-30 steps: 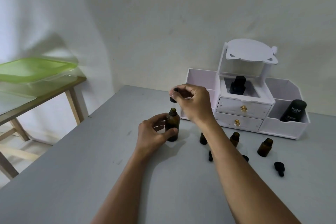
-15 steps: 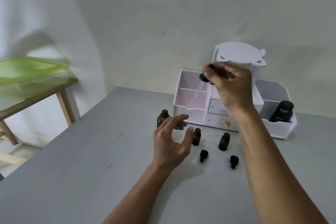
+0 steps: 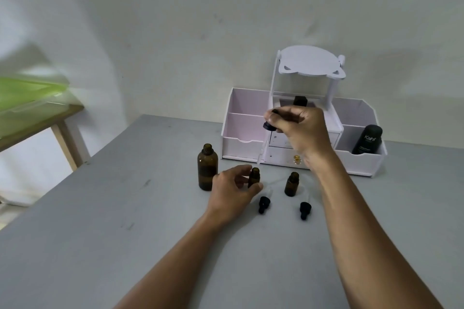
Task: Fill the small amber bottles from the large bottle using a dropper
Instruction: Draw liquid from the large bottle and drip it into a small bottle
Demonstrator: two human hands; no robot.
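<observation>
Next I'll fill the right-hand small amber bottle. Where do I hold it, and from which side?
Pinch the right small amber bottle round its body, below the shoulder, coming level from its left, once the left hand frees the other bottle. It stands upright and uncapped, so its mouth must stay clear for the dropper, and the right hand and arm crowd its right.

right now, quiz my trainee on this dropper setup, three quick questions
1. True or false: the large amber bottle stands uncapped.
2. What does the left hand hold? A) the large amber bottle B) a small amber bottle C) nothing
3. Fill in: the right hand pinches the ____ above the small amber bottle.
Key: 1 true; 2 B; 3 dropper.
</observation>
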